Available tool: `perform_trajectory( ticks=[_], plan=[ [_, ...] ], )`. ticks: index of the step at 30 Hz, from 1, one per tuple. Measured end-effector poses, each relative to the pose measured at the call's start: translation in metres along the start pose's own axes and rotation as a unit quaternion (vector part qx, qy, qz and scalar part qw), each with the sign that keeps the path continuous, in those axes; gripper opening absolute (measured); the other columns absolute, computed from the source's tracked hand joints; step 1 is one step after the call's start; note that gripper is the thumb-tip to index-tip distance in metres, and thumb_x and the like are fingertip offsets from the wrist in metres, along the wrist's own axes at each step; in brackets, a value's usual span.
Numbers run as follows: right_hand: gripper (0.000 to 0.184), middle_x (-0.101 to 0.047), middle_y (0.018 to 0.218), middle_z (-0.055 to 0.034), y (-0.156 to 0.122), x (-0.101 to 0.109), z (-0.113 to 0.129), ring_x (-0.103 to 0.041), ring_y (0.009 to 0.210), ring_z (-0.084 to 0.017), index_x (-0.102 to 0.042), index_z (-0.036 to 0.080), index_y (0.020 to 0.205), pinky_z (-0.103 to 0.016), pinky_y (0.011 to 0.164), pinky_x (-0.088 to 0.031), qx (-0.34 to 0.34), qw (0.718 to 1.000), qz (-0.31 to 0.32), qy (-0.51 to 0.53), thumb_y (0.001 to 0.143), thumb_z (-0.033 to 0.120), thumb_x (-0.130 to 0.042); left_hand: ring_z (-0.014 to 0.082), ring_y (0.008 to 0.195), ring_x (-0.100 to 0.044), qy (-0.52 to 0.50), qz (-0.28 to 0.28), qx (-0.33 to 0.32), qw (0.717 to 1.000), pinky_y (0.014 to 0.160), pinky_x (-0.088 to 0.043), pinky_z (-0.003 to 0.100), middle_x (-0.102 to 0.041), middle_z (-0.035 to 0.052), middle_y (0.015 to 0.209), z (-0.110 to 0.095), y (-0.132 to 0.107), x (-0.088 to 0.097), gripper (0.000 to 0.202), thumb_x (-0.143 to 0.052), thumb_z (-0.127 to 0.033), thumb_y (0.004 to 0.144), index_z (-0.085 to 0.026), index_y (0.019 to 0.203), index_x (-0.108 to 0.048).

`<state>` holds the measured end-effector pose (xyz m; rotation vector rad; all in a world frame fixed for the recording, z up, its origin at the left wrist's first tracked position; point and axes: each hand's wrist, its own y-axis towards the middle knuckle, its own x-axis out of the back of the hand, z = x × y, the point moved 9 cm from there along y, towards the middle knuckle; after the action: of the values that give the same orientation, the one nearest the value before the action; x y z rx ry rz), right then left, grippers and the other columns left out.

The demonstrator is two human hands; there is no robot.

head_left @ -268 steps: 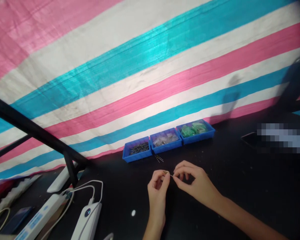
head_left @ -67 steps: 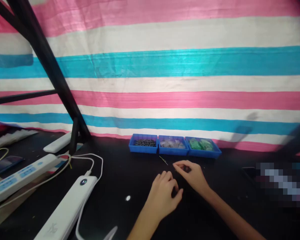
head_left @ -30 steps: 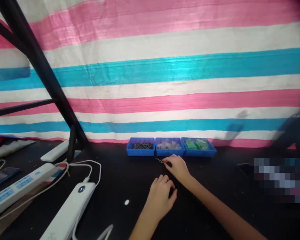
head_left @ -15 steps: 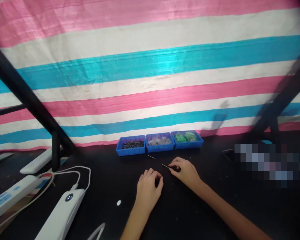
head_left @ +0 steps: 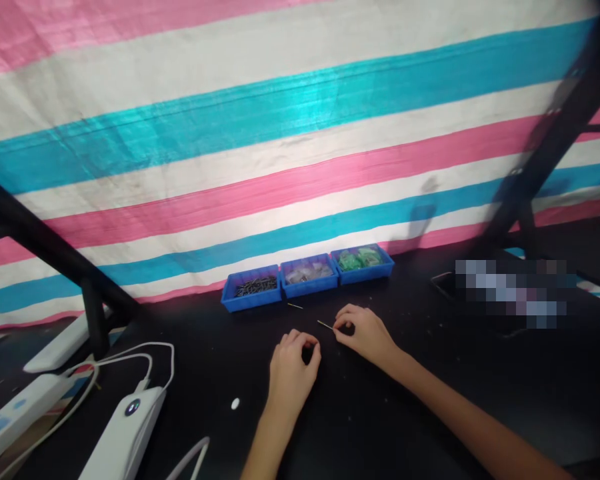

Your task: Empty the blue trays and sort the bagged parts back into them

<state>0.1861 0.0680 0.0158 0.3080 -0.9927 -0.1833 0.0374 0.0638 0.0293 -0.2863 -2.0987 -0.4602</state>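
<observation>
Clock: 12 = away from wearer. Right hand (head_left: 365, 333): thumb and index pinched on 1 end of a thin metal pin (head_left: 324, 325); rest of pin sticks out toward 10 o'clock, over the table (head_left: 405, 413). Left hand (head_left: 293, 365) at 8 o'clock from the right: fingers curled, thumb and index tips nearly meeting in a loose ring; can't tell if it has anything.

A 2nd pin (head_left: 295, 306) lies on the table at 12 o'clock from the left hand, just short of the trays.

3 blue trays in a row, by clock from the left hand: 11, dark slender metal pieces (head_left: 255, 287); 12, clear bags (head_left: 309, 272); 1, green bags (head_left: 360, 259).

White disc (head_left: 235, 404) at 8 from the left hand, power bank (head_left: 120, 437) farther out, same bearing.
</observation>
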Motion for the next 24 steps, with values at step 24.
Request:
perform_trajectory(
  ticks=[24],
  plan=[
    [0.01, -0.066, 0.084, 0.0004, -0.0033, -0.0087, 0.0075, -0.059, 0.078, -0.015, -0.067, 0.025, 0.076, -0.03, 0.069, -0.037, 0.036, 0.999, 0.016, -0.005, 0.078, 0.021, -0.058, 0.0172, 0.082, -0.055, -0.041, -0.005, 0.014, 0.999, 0.07, -0.045, 0.029, -0.057, 0.002, 0.087, 0.0051, -0.0008, -0.0006, 0.026, -0.046, -0.028, 0.083, -0.025, 0.105, -0.058]
  ],
)
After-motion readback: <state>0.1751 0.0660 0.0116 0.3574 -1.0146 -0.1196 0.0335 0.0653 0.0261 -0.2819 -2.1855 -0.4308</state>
